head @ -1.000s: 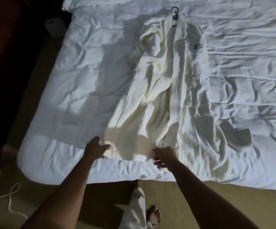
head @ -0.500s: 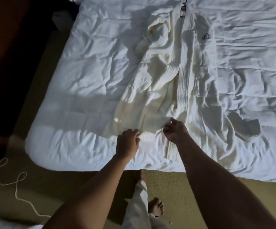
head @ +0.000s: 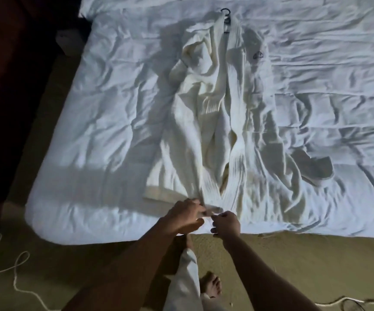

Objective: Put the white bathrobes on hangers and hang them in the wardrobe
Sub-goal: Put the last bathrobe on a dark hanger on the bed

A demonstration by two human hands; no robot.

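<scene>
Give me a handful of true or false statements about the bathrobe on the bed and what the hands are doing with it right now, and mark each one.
1. The white bathrobe lies spread on the bed. True.
2. A dark hanger hook shows at the robe's collar end. True.
3. The robe hangs in a wardrobe. False: it lies flat on the bed.
4. Both hands are at the collar. False: the left hand and right hand grip the hem at the near edge of the bed.
5. The person wears shoes. False: a bare foot shows on the carpet.

white bathrobe (head: 217,122) on hanger (head: 226,13), spread on bed
</scene>
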